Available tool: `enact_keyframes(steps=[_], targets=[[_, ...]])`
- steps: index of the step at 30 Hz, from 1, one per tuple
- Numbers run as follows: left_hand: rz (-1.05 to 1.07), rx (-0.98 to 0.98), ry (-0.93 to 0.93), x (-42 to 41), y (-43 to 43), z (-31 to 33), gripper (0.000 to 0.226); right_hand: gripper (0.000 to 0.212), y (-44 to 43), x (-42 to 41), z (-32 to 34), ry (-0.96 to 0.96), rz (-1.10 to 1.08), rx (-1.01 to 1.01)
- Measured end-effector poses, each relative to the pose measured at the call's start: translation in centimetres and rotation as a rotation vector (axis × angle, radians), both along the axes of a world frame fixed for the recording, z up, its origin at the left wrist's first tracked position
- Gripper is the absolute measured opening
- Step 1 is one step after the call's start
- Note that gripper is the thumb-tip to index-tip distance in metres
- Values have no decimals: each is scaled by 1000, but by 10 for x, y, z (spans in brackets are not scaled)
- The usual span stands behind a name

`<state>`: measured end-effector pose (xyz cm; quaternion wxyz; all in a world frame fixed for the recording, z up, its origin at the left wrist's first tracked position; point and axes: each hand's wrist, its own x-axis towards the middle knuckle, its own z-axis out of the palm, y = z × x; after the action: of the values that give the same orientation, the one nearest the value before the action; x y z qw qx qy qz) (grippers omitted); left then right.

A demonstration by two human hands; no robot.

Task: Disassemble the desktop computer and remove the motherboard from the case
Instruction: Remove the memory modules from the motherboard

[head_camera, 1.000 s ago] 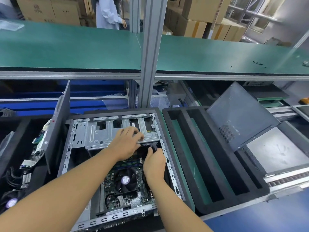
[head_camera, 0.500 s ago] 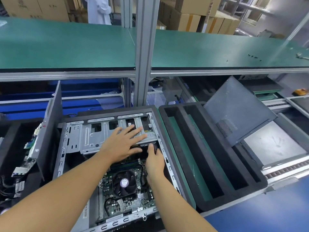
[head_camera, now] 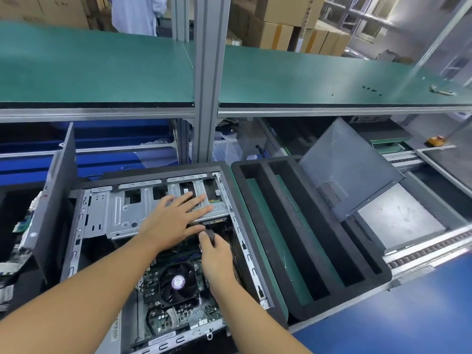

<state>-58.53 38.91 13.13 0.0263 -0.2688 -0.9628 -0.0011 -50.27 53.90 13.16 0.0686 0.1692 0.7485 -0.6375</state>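
Bare galvanised metal drive cage [head_camera: 143, 210], matt black foam tray [head_camera: 319, 251], perforated metal panel [head_camera: 350, 172]

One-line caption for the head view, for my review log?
Left hand flat on the silver drive cage, right hand pinching a black connector, inside the open computer case; motherboard in place.

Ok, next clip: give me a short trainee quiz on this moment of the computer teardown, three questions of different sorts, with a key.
1. True or false: the left hand lies flat, fingers spread, on the metal drive cage.
2. What does the right hand pinch? A) a screwdriver B) a black cable connector C) a loose screw
3. Fill in: the motherboard sits ___ the case.
Key: 1 true; 2 B; 3 inside.
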Motion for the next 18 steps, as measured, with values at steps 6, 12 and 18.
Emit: enact_keyframes(steps=[6, 12, 18], targets=[[-25, 46, -41, 3, -2, 3, 61, 21, 1, 10, 11, 263, 254, 245], [29, 330, 136, 42, -5, 3, 42, 26, 11, 16, 8, 473, 293, 517], [-21, 454, -258, 58, -7, 17, 21, 37, 3, 27, 11, 550, 616, 657]])
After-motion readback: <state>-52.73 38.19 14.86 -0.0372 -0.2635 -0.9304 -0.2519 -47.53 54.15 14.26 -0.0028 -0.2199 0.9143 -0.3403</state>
